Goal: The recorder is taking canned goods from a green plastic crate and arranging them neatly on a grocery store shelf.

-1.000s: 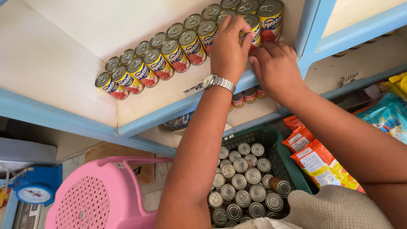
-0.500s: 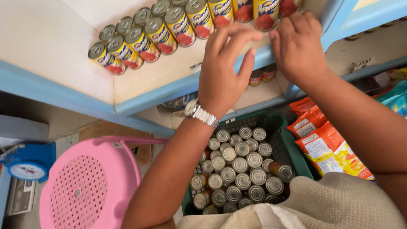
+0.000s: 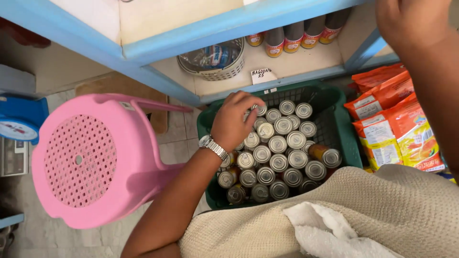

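One view only, from a camera worn on the person's head. It looks steeply down past the chest, so the beige knitted garment (image 3: 334, 215) fills the frame's edge at 5 o'clock. The lens sits close: the left hand (image 3: 234, 122) lies near centre, and the right hand (image 3: 411, 21) is cut off at 1 o'clock. The green plastic crate of upright tin cans (image 3: 334, 102) is seen almost from directly above, just right of centre. The blue-edged wooden shelf (image 3: 224, 26) crosses at 12 o'clock, near the lens. The pink perforated plastic stool (image 3: 81, 162) occupies 9 o'clock, seen top-on. No second view exists to share any part of this scene.
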